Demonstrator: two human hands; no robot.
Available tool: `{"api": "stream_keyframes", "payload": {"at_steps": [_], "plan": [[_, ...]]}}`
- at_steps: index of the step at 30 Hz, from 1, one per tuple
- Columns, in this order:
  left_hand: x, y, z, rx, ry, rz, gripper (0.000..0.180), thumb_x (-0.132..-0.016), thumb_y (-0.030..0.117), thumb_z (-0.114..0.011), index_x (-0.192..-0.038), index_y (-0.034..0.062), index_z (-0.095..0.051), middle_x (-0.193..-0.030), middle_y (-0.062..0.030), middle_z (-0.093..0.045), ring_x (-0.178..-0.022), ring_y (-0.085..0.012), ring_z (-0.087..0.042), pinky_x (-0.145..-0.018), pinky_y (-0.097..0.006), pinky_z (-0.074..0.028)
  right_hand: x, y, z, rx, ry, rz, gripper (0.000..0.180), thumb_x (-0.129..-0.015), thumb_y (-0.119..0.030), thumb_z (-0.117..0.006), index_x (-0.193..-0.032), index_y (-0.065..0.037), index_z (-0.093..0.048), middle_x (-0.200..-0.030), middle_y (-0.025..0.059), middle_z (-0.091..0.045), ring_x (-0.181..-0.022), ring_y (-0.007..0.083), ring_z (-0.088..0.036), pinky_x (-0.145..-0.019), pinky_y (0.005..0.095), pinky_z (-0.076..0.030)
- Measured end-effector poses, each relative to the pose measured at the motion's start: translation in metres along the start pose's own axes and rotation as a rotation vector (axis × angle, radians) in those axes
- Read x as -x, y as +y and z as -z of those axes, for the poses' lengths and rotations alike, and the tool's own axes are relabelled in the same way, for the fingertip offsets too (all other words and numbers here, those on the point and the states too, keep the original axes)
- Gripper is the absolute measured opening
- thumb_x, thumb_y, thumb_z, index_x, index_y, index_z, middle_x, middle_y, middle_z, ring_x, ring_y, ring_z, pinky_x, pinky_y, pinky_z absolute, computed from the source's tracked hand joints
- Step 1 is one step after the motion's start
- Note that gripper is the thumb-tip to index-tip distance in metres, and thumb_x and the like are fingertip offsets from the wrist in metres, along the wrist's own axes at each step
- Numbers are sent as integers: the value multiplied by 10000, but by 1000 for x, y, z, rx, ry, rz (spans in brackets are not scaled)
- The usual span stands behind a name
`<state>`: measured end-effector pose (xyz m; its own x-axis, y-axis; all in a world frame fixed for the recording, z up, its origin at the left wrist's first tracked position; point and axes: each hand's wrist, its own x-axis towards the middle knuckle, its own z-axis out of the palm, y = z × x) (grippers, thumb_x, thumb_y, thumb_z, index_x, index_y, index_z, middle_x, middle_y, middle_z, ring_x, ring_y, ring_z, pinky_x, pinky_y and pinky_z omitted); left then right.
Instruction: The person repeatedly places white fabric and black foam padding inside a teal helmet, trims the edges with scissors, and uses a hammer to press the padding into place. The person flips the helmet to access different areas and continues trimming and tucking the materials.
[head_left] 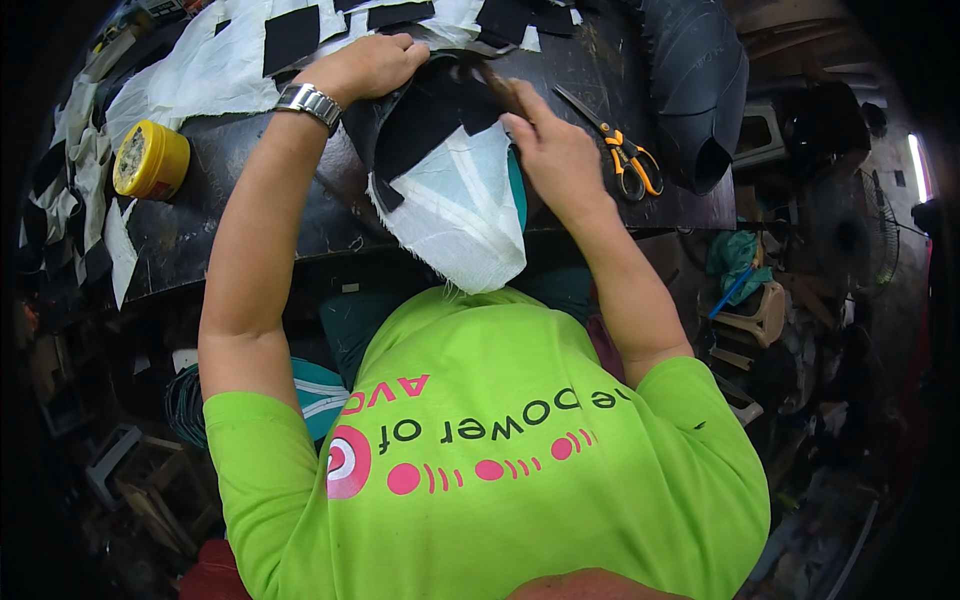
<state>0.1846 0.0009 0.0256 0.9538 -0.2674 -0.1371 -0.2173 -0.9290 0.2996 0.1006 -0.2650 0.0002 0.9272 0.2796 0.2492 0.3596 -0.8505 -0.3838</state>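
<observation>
Past the green shirt, find black-and-white cloth poking over the edge of the counter, probably light and floppy, best held by its dark part, near a bent left hand (cannot tell if gripping) and a right hand closed on a blurry brown stick.

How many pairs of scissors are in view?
1: scissors with orange-and-black handles on the black table, right of the right hand. More may hide under the cloth.

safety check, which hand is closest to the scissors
The right hand, just left of the orange-and-black scissors. The left hand, with a silver watch at its wrist, is farther off.
</observation>
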Motion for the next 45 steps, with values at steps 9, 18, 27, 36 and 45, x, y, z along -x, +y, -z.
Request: {"api": "stream_keyframes", "payload": {"at_steps": [9,18,27,36,45], "plan": [[33,-13,31,45,-90,-148,498,-1072,480,-442,-1260,86,-680,-1203,-196,-702,-1078,-389,-662,-956,-430,-515,37,-6,57,-719,225,80,465,-988,-152,-708,-1421,-31,-594,-1305,165,-703,-1150,212,-694,-991,312,-518],[50,-25,31,305,73,-91,414,-1029,434,-545,-1229,112,-711,-1231,-151,-713,-1105,-326,-675,-982,-369,-501,21,21,38,-401,119,69,366,-958,-162,-730,-1298,-35,-685,-1214,172,-741,-1121,231,-721,-973,336,-534],[99,-28,-29,712,735,185,535,-1008,484,-607,-1324,54,-653,-1190,-181,-637,-1102,-288,-619,-978,-373,-472,-52,97,16,227,166,-194,408,-960,-318,-670,-1360,-235,-655,-1093,171,-748,-1004,407,-710,-902,479,-545],[133,-1,-40,646,655,204,542,-1042,489,-551,-1347,46,-616,-1240,-232,-639,-1168,-362,-618,-1015,-411,-467,-28,44,30,-588,289,-81,486,-1000,-178,-664,-1470,-106,-565,-1254,148,-733,-1067,272,-734,-913,355,-547],[130,0,-44,626,678,127,475,-1052,425,-549,-1333,48,-615,-1224,-234,-633,-1159,-379,-615,-1010,-420,-473,18,-37,13,-243,-327,108,521,-988,-220,-664,-1493,-261,-544,-1137,191,-725,-943,400,-706,-804,434,-556]]}}
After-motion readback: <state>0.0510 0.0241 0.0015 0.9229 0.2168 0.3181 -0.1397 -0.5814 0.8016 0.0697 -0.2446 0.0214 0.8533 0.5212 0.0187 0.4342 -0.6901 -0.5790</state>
